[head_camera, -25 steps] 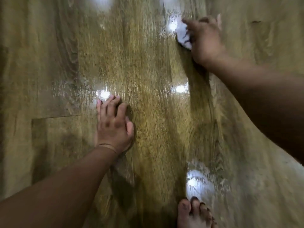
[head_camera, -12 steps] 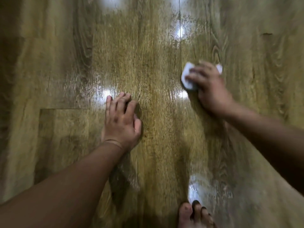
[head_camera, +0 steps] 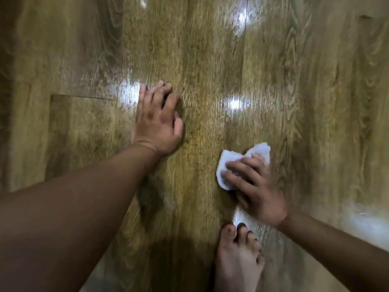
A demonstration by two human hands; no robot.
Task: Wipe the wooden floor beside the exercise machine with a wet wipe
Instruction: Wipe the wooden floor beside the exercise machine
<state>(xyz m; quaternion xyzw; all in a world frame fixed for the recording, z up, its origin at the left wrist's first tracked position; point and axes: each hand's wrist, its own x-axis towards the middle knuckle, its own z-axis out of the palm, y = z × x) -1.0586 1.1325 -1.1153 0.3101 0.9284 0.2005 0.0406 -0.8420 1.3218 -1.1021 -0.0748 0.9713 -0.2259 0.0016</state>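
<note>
My R hand [head_camera: 259, 192] lies flat on the wet wipe [head_camera: 228, 163], fingers spread and near straight. They press it to the floor rather than pinch it, and the palm trails behind toward me. The wipe sits under my fingertips, just ahead of my bare foot [head_camera: 237, 262] and right of the view's centre. About 1/2 of it shows past my fingers; the rest is hidden under the hand.

It's a thin, soft, crumpled white pad. I'd guess it's nearly weightless, limp and damp, so it prob. bunches or rolls if pushed from 1 edge. Best hold, I reckon, is what I have now: flat fingers over the middle w/ downward pressure. Pinching a corner would let the rest drag.

What shows of it runs long on a diagonal, from near-left to far-right. That's across the planks' grain, which runs away from me. It has 2 lobes poking out at the far edge.

My L hand [head_camera: 156, 123] is well apart to the left, planted palm-down w/ fingers together and extended, holding nothing, prob. bracing me.

The wooden floor [head_camera: 210, 60] is glossy w/ bright glare patches. I can't tell wet film from lamp reflection. The exercise machine isn't in view.
</note>
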